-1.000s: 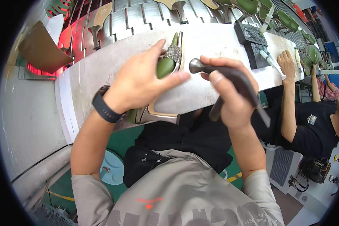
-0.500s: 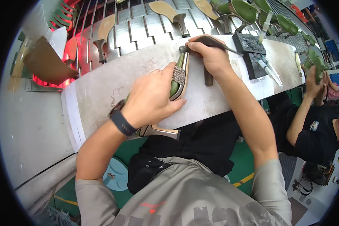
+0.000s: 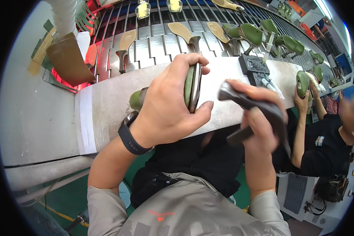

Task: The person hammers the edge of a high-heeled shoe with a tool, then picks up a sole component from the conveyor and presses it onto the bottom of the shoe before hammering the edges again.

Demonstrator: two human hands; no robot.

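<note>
My left hand (image 3: 165, 102) is wrapped around a green high-heeled shoe (image 3: 189, 84), holding it above the pale worktable with its dark shiny sole edge facing right. The back part of the shoe shows beside my wrist; my palm hides most of the rest. My right hand (image 3: 265, 126) grips a dark cobbler's hammer (image 3: 242, 99), slightly blurred. The hammer's round metal face points left toward the shoe, apart from it, and its long curved end points down to the right.
Beyond the worktable (image 3: 106, 110) runs a slatted metal conveyor (image 3: 153, 47) carrying tan heeled soles (image 3: 126, 41) and green shoes (image 3: 251, 34). A black block (image 3: 252, 65) and syringes (image 3: 272, 87) lie at the table's right. A co-worker (image 3: 322, 137) holds a green shoe (image 3: 302, 83) there.
The hammer has moved off the shoe's toe, right and nearer to me, and turned in my hand. My left hand has turned the shoe, and its fingers now reach over the toe end.
</note>
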